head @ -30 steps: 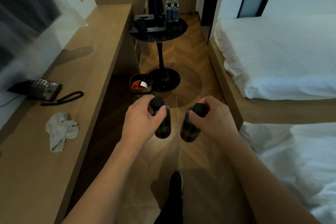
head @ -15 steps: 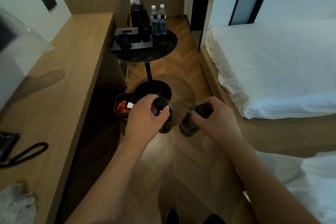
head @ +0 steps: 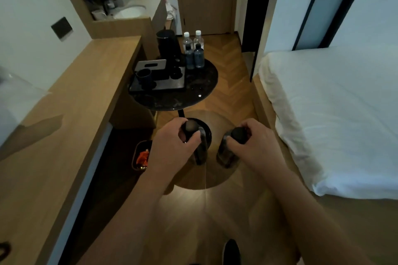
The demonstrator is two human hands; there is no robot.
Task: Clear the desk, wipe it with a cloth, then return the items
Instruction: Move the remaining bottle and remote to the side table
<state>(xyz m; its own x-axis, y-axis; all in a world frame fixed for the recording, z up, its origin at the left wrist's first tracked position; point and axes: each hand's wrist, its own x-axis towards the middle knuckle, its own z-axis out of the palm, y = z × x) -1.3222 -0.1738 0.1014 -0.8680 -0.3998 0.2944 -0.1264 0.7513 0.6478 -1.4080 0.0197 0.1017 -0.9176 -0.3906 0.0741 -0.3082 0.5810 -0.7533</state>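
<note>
Head view: we now stand closer to the round black marble side table (head: 200,90); the grey cloth and phone have slid out of frame. Left hand (head: 172,150) grips a dark capped bottle (head: 199,148), fingers curled round its neck; right hand (head: 256,146) grips a second dark bottle (head: 228,155). Long wooden desk (head: 71,118) beside us; we judge clearing is ongoing.

Head camera looks forward and down, close above desk (head: 71,127) and round table (head: 193,90).
</note>
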